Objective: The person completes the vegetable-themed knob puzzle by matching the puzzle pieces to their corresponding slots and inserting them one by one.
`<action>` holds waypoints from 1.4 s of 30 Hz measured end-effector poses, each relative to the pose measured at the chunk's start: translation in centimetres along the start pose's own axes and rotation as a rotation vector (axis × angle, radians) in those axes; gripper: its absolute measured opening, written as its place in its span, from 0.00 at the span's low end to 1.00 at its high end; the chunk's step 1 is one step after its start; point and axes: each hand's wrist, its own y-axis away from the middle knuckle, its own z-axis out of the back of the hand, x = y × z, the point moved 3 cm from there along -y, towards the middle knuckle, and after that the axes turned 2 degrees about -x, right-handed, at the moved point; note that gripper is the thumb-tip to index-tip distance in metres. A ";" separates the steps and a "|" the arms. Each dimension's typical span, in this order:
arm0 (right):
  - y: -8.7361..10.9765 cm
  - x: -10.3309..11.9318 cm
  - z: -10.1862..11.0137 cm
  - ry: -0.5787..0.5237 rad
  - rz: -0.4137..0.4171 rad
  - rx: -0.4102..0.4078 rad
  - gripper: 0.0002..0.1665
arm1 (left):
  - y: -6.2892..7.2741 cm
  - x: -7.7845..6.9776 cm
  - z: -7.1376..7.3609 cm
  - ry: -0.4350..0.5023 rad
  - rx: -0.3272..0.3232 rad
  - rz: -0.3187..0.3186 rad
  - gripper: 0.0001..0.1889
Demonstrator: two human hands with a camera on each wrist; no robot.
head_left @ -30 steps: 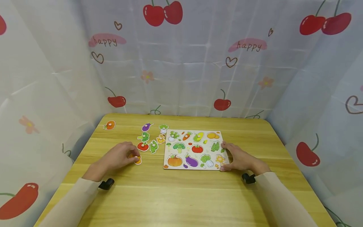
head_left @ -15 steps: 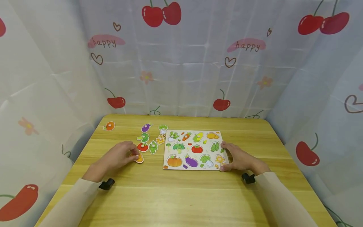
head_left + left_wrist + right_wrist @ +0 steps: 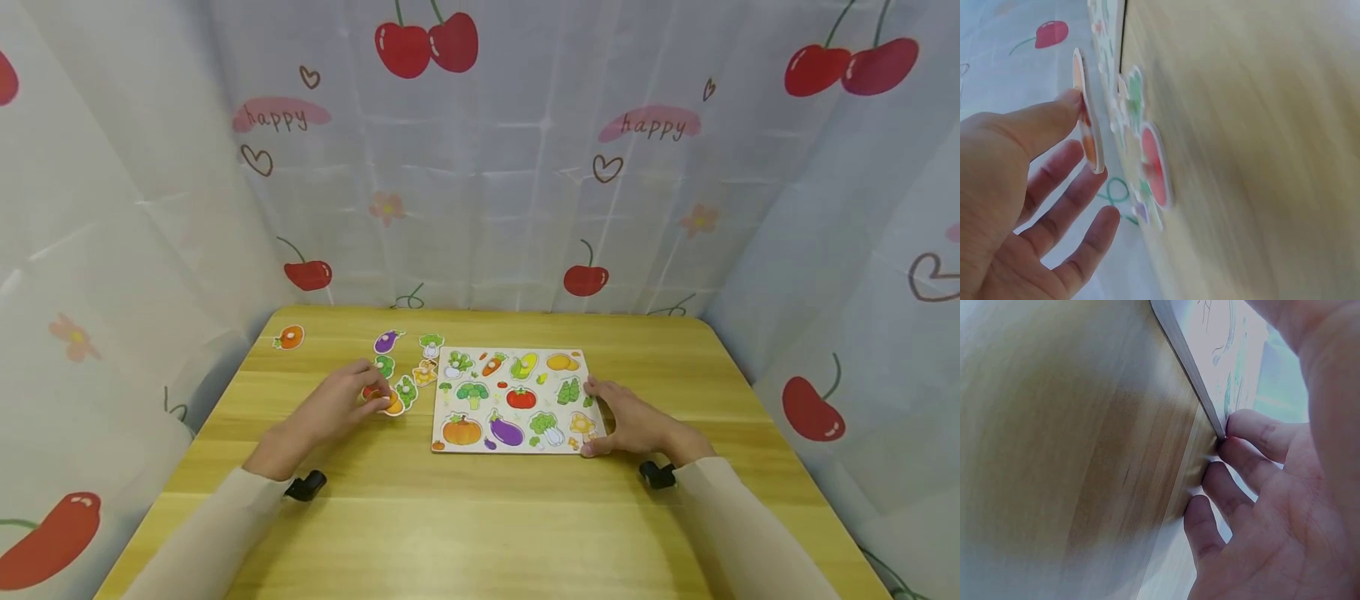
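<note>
My left hand [image 3: 341, 402] pinches a flat orange puzzle piece [image 3: 393, 404] between thumb and fingers. In the left wrist view this piece [image 3: 1088, 137] is held on edge, off the table. Below it lie the tomato piece [image 3: 1155, 165], partly hidden by the hand in the head view, and a green asparagus-like piece [image 3: 407, 388]. My right hand [image 3: 637, 419] grips the right side of the vegetable puzzle board [image 3: 551, 383], thumb at the near corner and fingers along the edge. Knobs show on the board's radish, carrot [image 3: 493, 364] and corn [image 3: 524, 365].
Left of the board lie a mushroom piece [image 3: 425, 372], a cabbage piece [image 3: 431, 346], an eggplant piece [image 3: 386, 342] and a broccoli piece [image 3: 385, 365]. A pumpkin piece [image 3: 290, 337] sits at the far left corner. Cherry-print curtains [image 3: 480, 208] surround the wooden table [image 3: 480, 525].
My left hand has moved right and slightly away from me with the orange piece, and now covers part of the tomato and broccoli pieces. The right hand and board have stayed put.
</note>
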 end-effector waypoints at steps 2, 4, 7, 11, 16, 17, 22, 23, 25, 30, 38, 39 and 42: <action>0.1 0.0 0.0 0.001 -0.004 0.004 0.76 | -0.5 -0.5 -0.2 0.001 -0.013 -0.015 0.06; 0.1 -0.1 0.1 0.001 -0.015 0.005 0.76 | -1.1 -1.0 -0.3 -0.002 -0.025 -0.026 0.06; 0.0 -0.1 0.2 0.009 -0.018 0.000 0.77 | -2.0 -1.8 -0.3 0.005 -0.040 -0.032 0.07; -0.2 0.1 0.3 0.008 -0.004 -0.002 0.76 | -2.8 -2.6 -0.5 0.034 -0.060 -0.048 0.07; -0.2 0.2 0.1 0.009 -0.006 0.008 0.75 | -3.8 -3.6 -1.5 0.076 -0.059 -0.045 0.06; -0.1 0.2 0.1 0.014 -0.008 0.010 0.75 | -4.1 -3.8 -1.7 0.089 -0.055 -0.042 0.06; -0.2 0.1 0.1 0.015 -0.001 0.005 0.75 | -5.6 -5.0 -2.8 0.131 -0.063 -0.053 0.07; -0.2 0.0 0.2 0.011 0.000 0.004 0.75 | -6.0 -5.2 -3.0 0.139 -0.066 -0.056 0.07; -0.3 0.0 0.2 0.008 0.004 0.003 0.75 | -6.6 -5.7 -3.3 0.141 -0.072 -0.059 0.07; -0.3 0.0 0.1 0.007 0.003 0.002 0.75 | -8.1 -7.1 -4.2 0.159 -0.073 -0.038 0.08; -0.1 0.1 0.0 -0.001 0.007 0.001 0.75 | -10.3 -9.1 -5.8 0.224 -0.071 -0.002 0.07; 0.0 0.1 0.0 -0.001 0.008 0.001 0.75 | -10.6 -9.4 -6.0 0.240 -0.069 0.000 0.07; 0.1 0.2 0.0 -0.005 0.007 0.003 0.74 | -11.4 -10.0 -6.6 0.267 -0.073 -0.010 0.07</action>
